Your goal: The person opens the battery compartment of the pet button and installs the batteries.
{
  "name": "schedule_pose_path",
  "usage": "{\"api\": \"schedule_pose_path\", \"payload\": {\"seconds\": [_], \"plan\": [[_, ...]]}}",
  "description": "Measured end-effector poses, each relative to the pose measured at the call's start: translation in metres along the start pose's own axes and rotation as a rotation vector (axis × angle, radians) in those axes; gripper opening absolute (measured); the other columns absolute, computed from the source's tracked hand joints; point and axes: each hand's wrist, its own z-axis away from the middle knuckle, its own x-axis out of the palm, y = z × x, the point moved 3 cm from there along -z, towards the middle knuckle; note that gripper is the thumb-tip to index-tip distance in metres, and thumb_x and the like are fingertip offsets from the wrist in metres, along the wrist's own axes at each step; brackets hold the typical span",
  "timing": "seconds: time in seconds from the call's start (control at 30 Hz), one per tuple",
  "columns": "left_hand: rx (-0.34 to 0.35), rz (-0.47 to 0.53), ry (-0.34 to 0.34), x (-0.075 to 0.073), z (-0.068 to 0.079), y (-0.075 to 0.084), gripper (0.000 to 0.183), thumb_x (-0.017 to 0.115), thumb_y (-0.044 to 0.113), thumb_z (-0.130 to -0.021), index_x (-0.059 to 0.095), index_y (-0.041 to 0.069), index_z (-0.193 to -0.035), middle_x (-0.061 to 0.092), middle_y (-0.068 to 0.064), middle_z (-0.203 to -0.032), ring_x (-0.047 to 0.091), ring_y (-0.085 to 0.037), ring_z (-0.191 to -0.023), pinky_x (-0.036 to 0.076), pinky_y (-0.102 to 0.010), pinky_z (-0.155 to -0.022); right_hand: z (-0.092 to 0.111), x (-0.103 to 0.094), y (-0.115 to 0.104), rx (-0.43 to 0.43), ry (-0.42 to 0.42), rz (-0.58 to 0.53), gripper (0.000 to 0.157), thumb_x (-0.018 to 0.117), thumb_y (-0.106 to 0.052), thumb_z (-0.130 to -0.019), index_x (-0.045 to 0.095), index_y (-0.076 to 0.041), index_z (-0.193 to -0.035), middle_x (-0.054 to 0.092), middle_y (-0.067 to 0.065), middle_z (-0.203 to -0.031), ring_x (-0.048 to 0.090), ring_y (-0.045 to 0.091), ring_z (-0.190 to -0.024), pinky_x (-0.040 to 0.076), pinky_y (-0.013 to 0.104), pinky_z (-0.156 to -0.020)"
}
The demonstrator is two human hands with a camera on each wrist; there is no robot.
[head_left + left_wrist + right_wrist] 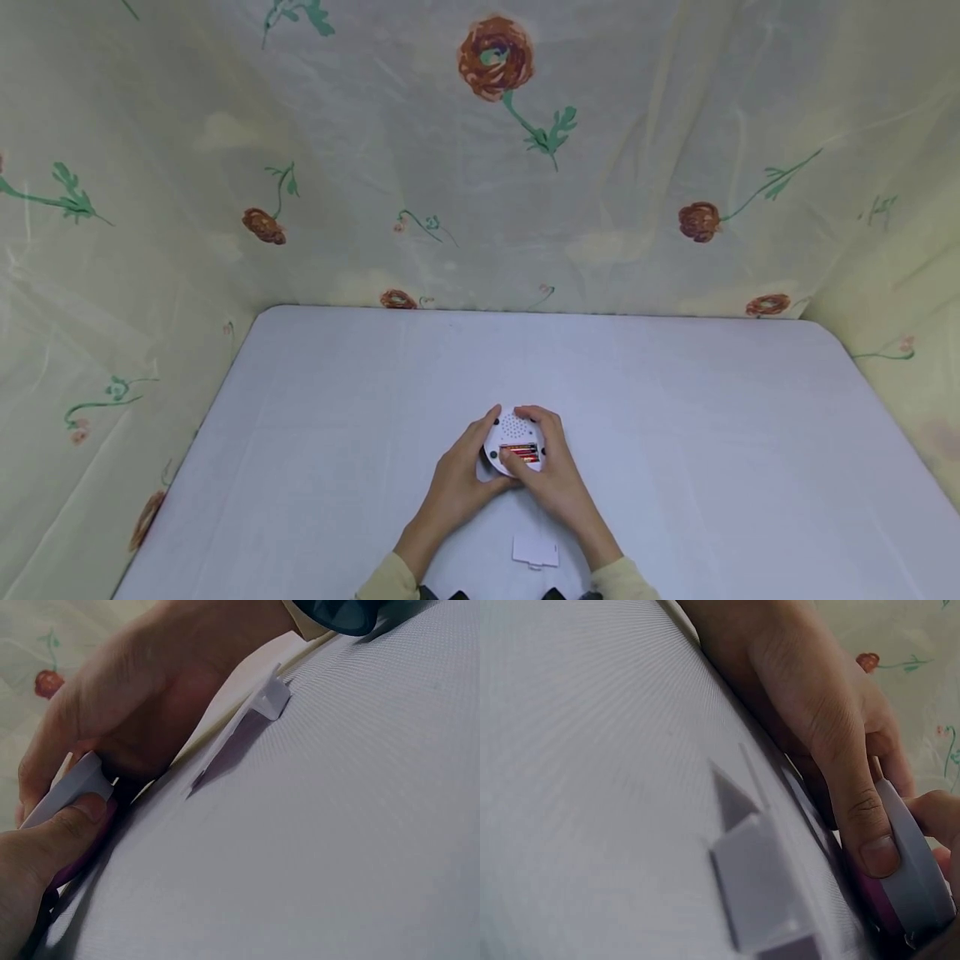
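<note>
A round white device lies between both hands near the middle of the table, its speaker holes and open battery compartment facing up. Small black feet dot its face. Red batteries sit side by side in the compartment. My left hand grips the device's left side, with the thumb along the near rim. My right hand holds the right side, fingers over the far edge and thumb at the left end of the batteries. Purple shows below the white rim in the right wrist view.
A small white battery cover with a tab lies on the table, between the forearms and nearer the body. White cloth covers the table. Flower-patterned sheeting hangs behind it and at both sides.
</note>
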Motion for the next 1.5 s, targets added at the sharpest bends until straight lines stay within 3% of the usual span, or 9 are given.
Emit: {"api": "schedule_pose_path", "payload": {"seconds": [0.23,0.47,0.6,0.7,0.93,1.07,1.3,1.4,1.5], "plan": [[0.003,0.003,-0.007,0.000,-0.001,0.001,0.096,0.081,0.038,-0.071,0.027,0.026,-0.149,0.045,0.004,-0.144,0.043,-0.015,-0.134,0.043,-0.036,-0.107,0.001,-0.001,0.008,0.032,0.006,-0.017,0.070,0.073,-0.027,-0.082,0.034,-0.028,-0.140,0.036,0.000,-0.145,0.036,0.018,-0.133,0.028,0.041,-0.111],[0.011,0.001,0.010,0.001,-0.001,0.002,0.096,0.082,0.037,-0.069,0.029,0.024,-0.149,0.048,0.002,-0.142,0.045,-0.015,-0.132,0.043,-0.037,-0.106,0.002,-0.006,0.013,0.033,0.064,-0.113,0.080,0.068,-0.025,-0.087,0.017,-0.018,-0.148,0.038,0.010,-0.143,0.041,0.022,-0.131,0.031,0.006,-0.100],[-0.005,-0.005,0.003,0.003,-0.001,0.002,0.097,0.082,0.038,-0.069,0.027,0.025,-0.149,0.049,0.001,-0.142,0.045,-0.016,-0.132,0.042,-0.037,-0.107,0.009,-0.012,0.014,0.056,0.113,-0.143,0.078,0.067,-0.020,-0.088,0.017,-0.013,-0.147,0.036,0.013,-0.138,0.036,0.028,-0.136,0.031,0.016,-0.111],[-0.015,-0.005,0.005,0.003,-0.001,0.002,0.098,0.082,0.039,-0.069,0.027,0.025,-0.149,0.049,0.000,-0.142,0.045,-0.017,-0.132,0.042,-0.037,-0.107,0.019,-0.016,0.014,0.066,0.149,-0.076,0.075,0.068,-0.023,-0.087,0.022,-0.009,-0.145,0.038,0.014,-0.135,0.038,0.030,-0.134,0.032,0.027,-0.112],[-0.014,-0.012,0.012,0.001,-0.001,0.000,0.099,0.082,0.038,-0.069,0.026,0.025,-0.150,0.047,0.001,-0.143,0.044,-0.017,-0.133,0.042,-0.037,-0.108,0.057,-0.021,0.013,0.036,0.108,0.195,0.060,0.071,-0.031,-0.084,0.043,-0.014,-0.133,0.039,0.004,-0.134,0.042,0.018,-0.126,0.040,0.022,-0.106],[-0.019,-0.011,0.007,0.000,-0.001,-0.001,0.099,0.082,0.038,-0.069,0.026,0.026,-0.150,0.047,0.001,-0.144,0.044,-0.017,-0.134,0.041,-0.037,-0.108,0.077,-0.019,0.012,-0.037,0.054,0.379,0.049,0.075,-0.034,-0.079,0.055,-0.021,-0.122,0.044,-0.004,-0.131,0.045,0.014,-0.122,0.045,0.041,-0.102],[-0.031,-0.003,-0.006,0.001,-0.001,0.002,0.100,0.082,0.039,-0.069,0.025,0.027,-0.150,0.047,0.002,-0.143,0.045,-0.018,-0.133,0.042,-0.039,-0.107,0.100,-0.017,0.016,-0.368,0.042,0.491,0.047,0.083,-0.028,-0.067,0.064,-0.019,-0.109,0.053,-0.002,-0.120,0.039,0.007,-0.124,0.019,0.003,-0.107],[-0.028,-0.001,-0.001,0.001,-0.001,0.002,0.099,0.082,0.039,-0.069,0.026,0.026,-0.149,0.048,0.002,-0.142,0.045,-0.018,-0.132,0.042,-0.039,-0.107,0.105,-0.016,0.019,-0.523,0.051,0.483,0.047,0.084,-0.029,-0.065,0.065,-0.016,-0.107,0.054,0.002,-0.115,0.037,0.011,-0.125,0.014,0.005,-0.110],[-0.028,-0.001,0.001,0.001,-0.001,0.001,0.099,0.082,0.039,-0.069,0.026,0.026,-0.149,0.048,0.002,-0.143,0.045,-0.017,-0.133,0.042,-0.038,-0.107,0.109,-0.016,0.018,-0.524,0.016,0.497,0.042,0.081,-0.034,-0.068,0.066,-0.018,-0.104,0.055,0.000,-0.110,0.046,0.024,-0.120,0.027,0.017,-0.109]]}}
